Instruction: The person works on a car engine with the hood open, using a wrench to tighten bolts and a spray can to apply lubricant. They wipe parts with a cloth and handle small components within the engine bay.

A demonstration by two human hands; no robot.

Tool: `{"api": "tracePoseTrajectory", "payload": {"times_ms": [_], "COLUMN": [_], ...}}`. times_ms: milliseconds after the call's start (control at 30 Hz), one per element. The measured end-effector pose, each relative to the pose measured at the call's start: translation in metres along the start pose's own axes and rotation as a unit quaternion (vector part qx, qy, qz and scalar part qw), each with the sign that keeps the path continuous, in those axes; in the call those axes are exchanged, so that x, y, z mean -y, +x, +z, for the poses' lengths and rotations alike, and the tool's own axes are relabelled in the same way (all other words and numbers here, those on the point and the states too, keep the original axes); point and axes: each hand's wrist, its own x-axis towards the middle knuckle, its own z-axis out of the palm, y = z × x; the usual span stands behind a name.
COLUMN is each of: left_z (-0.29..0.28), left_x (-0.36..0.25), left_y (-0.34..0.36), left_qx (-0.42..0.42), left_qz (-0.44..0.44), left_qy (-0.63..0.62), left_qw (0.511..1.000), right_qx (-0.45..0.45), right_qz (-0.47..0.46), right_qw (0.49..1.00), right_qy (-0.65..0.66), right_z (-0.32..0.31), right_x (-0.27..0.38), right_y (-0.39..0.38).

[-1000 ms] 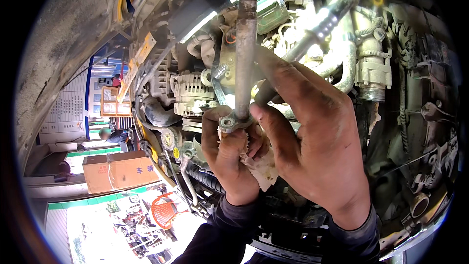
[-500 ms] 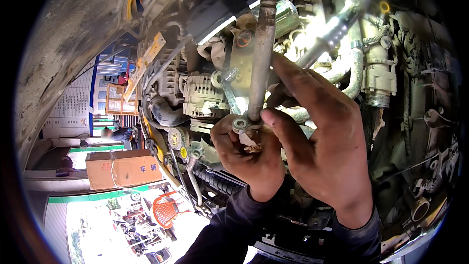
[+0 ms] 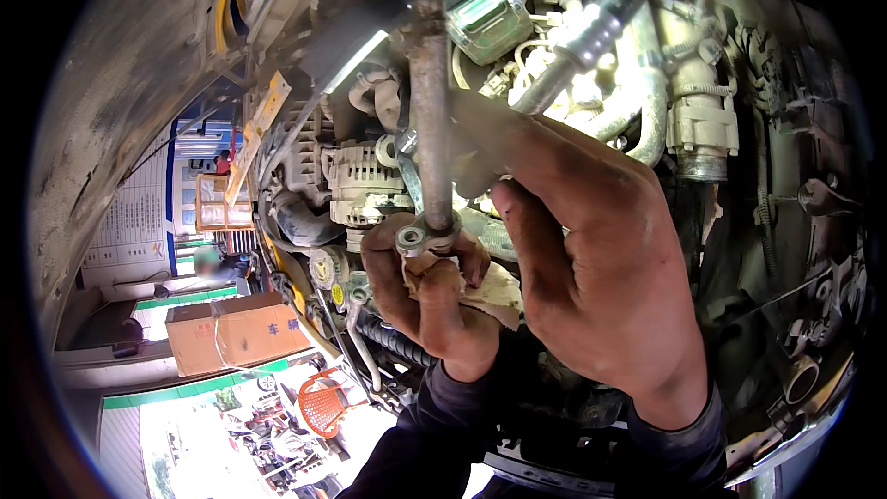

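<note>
My left hand [image 3: 437, 319] grips the lower end of a grimy metal tube [image 3: 430, 111] held upright, with crumpled pale paper [image 3: 492, 300] in its fingers. A flange with a bolt hole [image 3: 411, 238] at the tube's foot rests over the thumb. My right hand [image 3: 601, 277] is curled just right of the tube, thumb and forefinger bent toward each other. Its fingertips are blurred by the tube, so what they hold, if anything, is unclear.
Around both hands is an open engine bay with an alternator [image 3: 360, 185], pipes, hoses [image 3: 647, 120] and a green work light [image 3: 485, 14]. Beyond it at left are a cardboard box [image 3: 231, 333], an orange chair [image 3: 321, 402] and a person [image 3: 233, 265] in dark clothing.
The tube's top has swung left, and my left hand has shifted slightly left with it. My right thumb has moved up, away from the flange. The view has shifted a little.
</note>
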Motion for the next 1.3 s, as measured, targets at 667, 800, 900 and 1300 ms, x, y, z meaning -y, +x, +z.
{"api": "tracePoseTrajectory", "payload": {"times_ms": [667,800,900,1300], "left_z": [-0.006,-0.006,0.006,-0.016], "left_x": [0.002,0.004,-0.011,0.025], "left_y": [0.0,-0.001,-0.006,0.003], "left_qx": [0.047,0.055,0.032,-0.043], "left_qz": [0.04,0.048,0.026,0.322], "left_qy": [-0.005,0.0,0.038,0.402], "left_qw": [0.998,0.997,0.998,0.856], "right_qx": [-0.01,-0.005,-0.002,-0.094], "right_qz": [-0.029,-0.03,-0.029,-0.154], "right_qw": [0.999,0.999,0.999,0.983], "right_qy": [-0.023,-0.032,-0.037,0.037], "right_z": [-0.001,-0.003,-0.005,0.011], "right_x": [-0.003,-0.003,-0.003,-0.006], "right_y": [0.0,0.0,0.0,0.0]}}
